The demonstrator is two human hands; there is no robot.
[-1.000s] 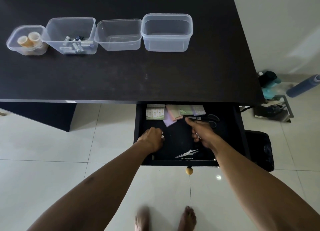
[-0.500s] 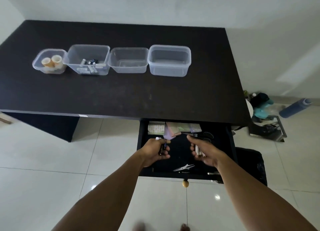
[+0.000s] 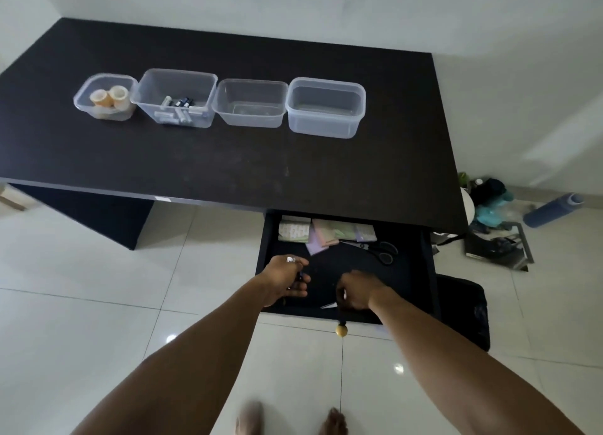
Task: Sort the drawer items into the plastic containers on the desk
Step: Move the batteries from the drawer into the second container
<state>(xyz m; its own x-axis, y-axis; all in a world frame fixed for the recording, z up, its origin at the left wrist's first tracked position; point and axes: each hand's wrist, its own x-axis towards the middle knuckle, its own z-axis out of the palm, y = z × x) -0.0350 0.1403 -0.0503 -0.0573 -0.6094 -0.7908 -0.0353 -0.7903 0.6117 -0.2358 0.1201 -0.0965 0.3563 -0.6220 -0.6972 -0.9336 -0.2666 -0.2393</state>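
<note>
The black drawer (image 3: 414,271) stands pulled out under the dark desk (image 3: 228,160). My left hand (image 3: 285,279) is over its left part, closed on small batteries; a pale end sticks out at the top. My right hand (image 3: 357,292) hovers near the drawer's front, fingers curled on small items I cannot identify. Sticky note pads (image 3: 323,234) and black scissors (image 3: 380,252) lie at the drawer's back. On the desk stand a row of clear containers: one with tape rolls (image 3: 106,97), one with batteries (image 3: 176,100), and two with nothing in them (image 3: 251,103) (image 3: 326,108).
A round wooden knob (image 3: 341,330) sticks out of the drawer's front. A black bag (image 3: 466,307) lies on the tiled floor right of the drawer. Further right are a blue bottle (image 3: 553,209) and dark clutter (image 3: 496,239). My bare feet show at the bottom edge.
Both hands have drawn back from the drawer's rear toward its front, now closed around small items. The view has tilted up and shows more of the desk.
</note>
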